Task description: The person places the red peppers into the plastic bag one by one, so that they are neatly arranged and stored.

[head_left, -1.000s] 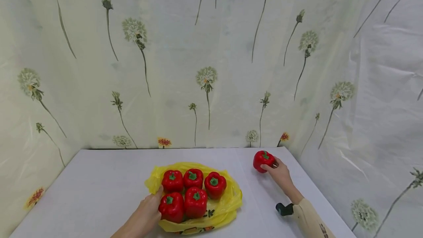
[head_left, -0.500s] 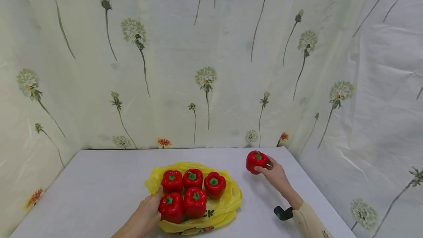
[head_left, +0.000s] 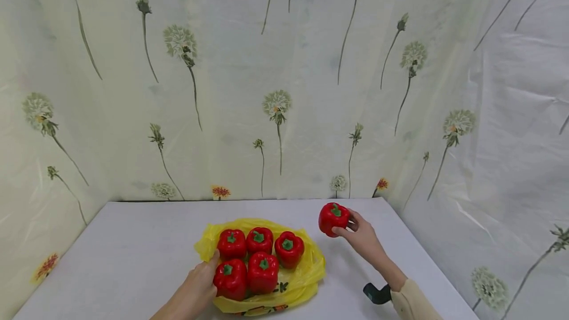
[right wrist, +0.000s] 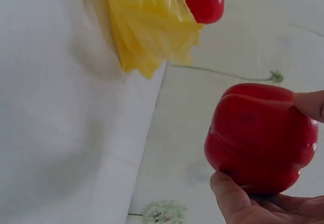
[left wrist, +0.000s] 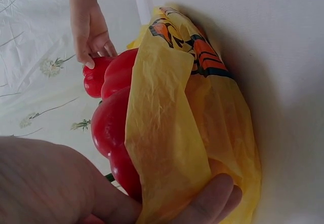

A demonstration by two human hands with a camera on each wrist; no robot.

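My right hand (head_left: 362, 238) grips a red bell pepper (head_left: 334, 219) with a green stem, thumb on one side and fingers on the other. In the right wrist view this bell pepper (right wrist: 260, 138) is held up off the table, apart from the bag. A yellow plastic bag (head_left: 306, 280) lies spread open on the table with several red bell peppers (head_left: 263, 273) inside, stems upward. My left hand (head_left: 197, 283) holds the bag's left edge; the left wrist view shows the yellow plastic (left wrist: 162, 127) pinched between thumb and fingers. Part of the left fingers is hidden behind the plastic.
A white table (head_left: 133, 256) carries everything. Behind it and at both sides hang pale curtains (head_left: 231, 88) printed with dandelions. A black strap (head_left: 377, 293) shows at my right wrist beside the cream sleeve (head_left: 413, 300).
My right hand has moved left with the bell pepper, bringing it closer to the yellow bag. The left hand, the bag and the peppers in it stay where they were.
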